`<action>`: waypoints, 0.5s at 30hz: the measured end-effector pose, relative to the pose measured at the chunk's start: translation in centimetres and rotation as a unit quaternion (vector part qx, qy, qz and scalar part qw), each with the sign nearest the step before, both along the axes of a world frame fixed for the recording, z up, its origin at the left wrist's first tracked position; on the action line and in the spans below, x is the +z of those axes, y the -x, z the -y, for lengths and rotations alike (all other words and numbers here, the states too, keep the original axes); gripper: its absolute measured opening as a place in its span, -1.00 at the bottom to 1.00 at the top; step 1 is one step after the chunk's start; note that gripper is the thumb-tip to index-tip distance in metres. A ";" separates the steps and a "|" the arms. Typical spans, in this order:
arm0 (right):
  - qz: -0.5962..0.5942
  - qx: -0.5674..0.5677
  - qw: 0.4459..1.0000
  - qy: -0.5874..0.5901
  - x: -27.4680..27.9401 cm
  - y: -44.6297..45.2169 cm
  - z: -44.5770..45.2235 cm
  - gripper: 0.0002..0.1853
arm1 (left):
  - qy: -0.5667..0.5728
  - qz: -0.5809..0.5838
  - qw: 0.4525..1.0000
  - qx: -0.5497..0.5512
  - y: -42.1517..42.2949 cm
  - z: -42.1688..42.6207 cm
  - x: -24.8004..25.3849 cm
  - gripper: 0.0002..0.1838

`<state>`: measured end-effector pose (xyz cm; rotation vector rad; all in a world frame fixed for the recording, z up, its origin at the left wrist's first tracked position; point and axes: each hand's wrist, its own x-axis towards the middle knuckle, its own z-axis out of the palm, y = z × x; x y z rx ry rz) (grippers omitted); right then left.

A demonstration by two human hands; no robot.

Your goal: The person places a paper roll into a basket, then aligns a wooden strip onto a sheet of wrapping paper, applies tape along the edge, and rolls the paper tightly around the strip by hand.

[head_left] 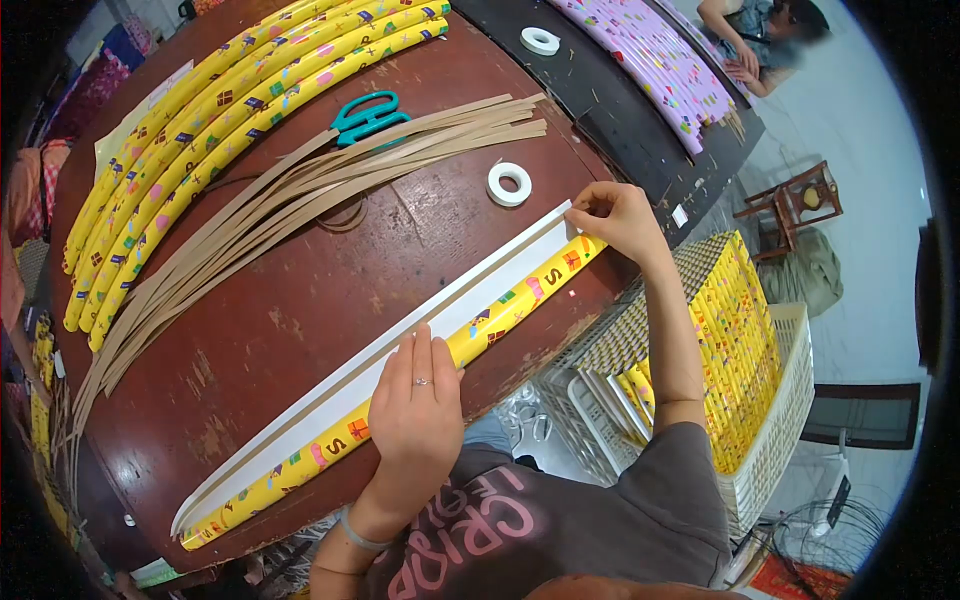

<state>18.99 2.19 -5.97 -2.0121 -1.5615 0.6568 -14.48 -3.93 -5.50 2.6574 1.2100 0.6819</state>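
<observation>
Across the reddish-brown tabletop (pixel 270 375) lies a partly rolled, yellow patterned sheet (pixel 502 312) with a white inside. The left hand (pixel 416 405) rests flat on it, fingers (pixel 421 358) straight and together; the right hand (pixel 622 222) pinches its far end.

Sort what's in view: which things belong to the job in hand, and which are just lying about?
Likely part of the job:
yellow printed sheet, left hand flat on it, right hand at its end
brown strips
nearer white roll
teal scissors
long yellow tubes

Apparently unrelated:
wooden chair
green bag-like item
</observation>
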 end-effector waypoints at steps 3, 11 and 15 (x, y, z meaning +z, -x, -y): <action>0.000 0.003 1.000 -0.006 -0.1 0.0 0.0 -0.76 | 0.001 -0.002 1.000 0.003 0.0 0.0 -0.1 -0.58; 0.014 0.006 1.000 -0.012 -0.3 0.1 0.1 -0.78 | 0.003 0.002 1.000 0.013 -0.1 0.1 -0.4 -0.58; 0.014 0.014 1.000 0.004 -0.1 0.2 0.0 -0.78 | -0.001 -0.008 1.000 0.021 -0.1 0.2 -0.6 -0.57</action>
